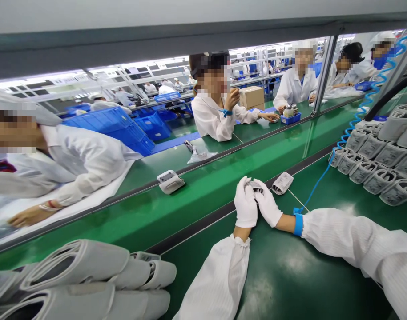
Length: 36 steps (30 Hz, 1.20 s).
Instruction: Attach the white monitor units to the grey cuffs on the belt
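Note:
Both of my hands wear white gloves and are wrapped round a rolled grey cuff [256, 188], probably a wrist blood pressure cuff, above the near edge of the conveyor. My left hand [246, 203] closes on its left side. From the right, my right hand [268, 203] grips it; the fingers hide most of the cuff. A blue wrist strap [298, 224] with a coiled cord circles my right wrist. Just beyond the right hand, another rolled cuff [283, 183] lies at the belt's edge.
Rolled grey cuffs [79, 266] are piled at lower left, and more cuffs [390, 160] are stacked at right. A wrist monitor [171, 182] rests at the green conveyor's [203, 178] far side. A blue coiled cord [352, 120] hangs at right. Several co-workers sit across the belt.

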{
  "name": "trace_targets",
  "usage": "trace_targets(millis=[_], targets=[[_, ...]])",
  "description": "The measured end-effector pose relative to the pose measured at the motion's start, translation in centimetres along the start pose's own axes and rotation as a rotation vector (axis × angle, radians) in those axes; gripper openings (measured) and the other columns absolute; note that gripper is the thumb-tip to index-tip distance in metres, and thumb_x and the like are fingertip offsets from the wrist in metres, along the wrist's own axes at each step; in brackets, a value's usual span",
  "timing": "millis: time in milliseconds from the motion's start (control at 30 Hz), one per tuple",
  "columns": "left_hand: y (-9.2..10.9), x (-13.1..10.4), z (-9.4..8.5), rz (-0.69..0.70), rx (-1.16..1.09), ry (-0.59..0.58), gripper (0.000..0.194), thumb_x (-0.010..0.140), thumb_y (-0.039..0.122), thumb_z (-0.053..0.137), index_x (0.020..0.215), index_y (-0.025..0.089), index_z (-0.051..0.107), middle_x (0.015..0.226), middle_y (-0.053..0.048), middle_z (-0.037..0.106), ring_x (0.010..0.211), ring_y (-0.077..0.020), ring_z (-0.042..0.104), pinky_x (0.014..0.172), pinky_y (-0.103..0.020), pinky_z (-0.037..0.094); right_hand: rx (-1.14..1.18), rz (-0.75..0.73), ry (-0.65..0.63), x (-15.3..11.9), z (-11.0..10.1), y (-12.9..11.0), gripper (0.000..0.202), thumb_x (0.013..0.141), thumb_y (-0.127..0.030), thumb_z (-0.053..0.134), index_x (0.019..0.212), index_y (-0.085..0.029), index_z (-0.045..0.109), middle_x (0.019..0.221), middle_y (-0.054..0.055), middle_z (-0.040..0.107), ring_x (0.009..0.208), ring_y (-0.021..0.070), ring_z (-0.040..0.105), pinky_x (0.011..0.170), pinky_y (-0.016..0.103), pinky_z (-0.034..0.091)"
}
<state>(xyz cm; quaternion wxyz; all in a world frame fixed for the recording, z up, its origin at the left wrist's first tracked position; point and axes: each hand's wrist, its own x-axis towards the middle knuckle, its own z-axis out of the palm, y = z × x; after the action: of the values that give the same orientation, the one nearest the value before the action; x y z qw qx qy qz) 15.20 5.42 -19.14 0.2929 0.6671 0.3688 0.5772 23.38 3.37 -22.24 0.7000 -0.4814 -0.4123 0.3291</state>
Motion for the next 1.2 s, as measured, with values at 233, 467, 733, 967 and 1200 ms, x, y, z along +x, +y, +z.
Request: trace_targets(millis=[233, 467, 733, 967, 1200], targets=[[-0.1, -0.1, 0.9, -0.042, -0.052, 0.031, 0.037, 0.1, 0.027, 0.049, 0.135, 0.018, 0.056, 0.138, -0.016, 0.065, 0.129, -0.0243, 0.062, 0.115, -0.041, 0.047, -0.061, -0.078, 0.016, -0.5, -0.2, -1.2, 0.063, 0.093, -0.041, 0.052, 0.152, -0.019, 0.046, 0.155, 0.013, 0.051, 0.144, 0.0264, 0.05, 0.125, 0.048, 0.036], [-0.3, 0.4, 1.0, -0.19, -0.191, 0.001, 0.055, 0.084, 0.011, 0.059, 0.138, 0.017, 0.053, 0.131, -0.015, 0.07, 0.119, -0.0243, 0.07, 0.105, -0.038, 0.056, -0.153, -0.167, 0.02, -0.1, -0.6, -2.7, 0.07, 0.085, -0.026, 0.056, 0.154, -0.018, 0.045, 0.158, 0.012, 0.048, 0.148, 0.0267, 0.045, 0.127, 0.047, 0.034], [-0.3, 1.5, 0.2, -0.255, -0.2, -0.071, 0.037, 0.076, 0.011, 0.066, 0.112, 0.014, 0.07, 0.114, -0.012, 0.076, 0.104, -0.0239, 0.072, 0.098, -0.036, 0.056, -0.182, -0.192, -0.029, 0.1, -0.8, -2.7, 0.079, 0.075, -0.016, 0.055, 0.153, -0.019, 0.047, 0.158, 0.009, 0.049, 0.149, 0.0245, 0.044, 0.129, 0.044, 0.031], [-0.1, 1.3, 0.2, -0.263, -0.142, -0.013, 0.028, 0.073, 0.014, 0.067, 0.101, 0.015, 0.067, 0.094, -0.007, 0.074, 0.085, -0.02, 0.069, 0.081, -0.031, 0.054, -0.15, -0.135, -0.071, 0.4, -0.9, -1.9, 0.075, 0.081, -0.021, 0.055, 0.155, -0.017, 0.043, 0.16, 0.013, 0.045, 0.149, 0.0265, 0.044, 0.128, 0.048, 0.031], [0.0, 1.1, -0.4, -0.2, -0.134, 0.084, 0.022, 0.071, 0.019, 0.072, 0.089, 0.018, 0.06, 0.079, 0.001, 0.064, 0.07, -0.0148, 0.058, 0.07, -0.025, 0.047, -0.069, -0.099, -0.188, -0.1, -0.7, -2.3, 0.074, 0.092, -0.037, 0.059, 0.159, -0.018, 0.034, 0.157, 0.016, 0.048, 0.144, 0.027, 0.05, 0.123, 0.046, 0.04]])
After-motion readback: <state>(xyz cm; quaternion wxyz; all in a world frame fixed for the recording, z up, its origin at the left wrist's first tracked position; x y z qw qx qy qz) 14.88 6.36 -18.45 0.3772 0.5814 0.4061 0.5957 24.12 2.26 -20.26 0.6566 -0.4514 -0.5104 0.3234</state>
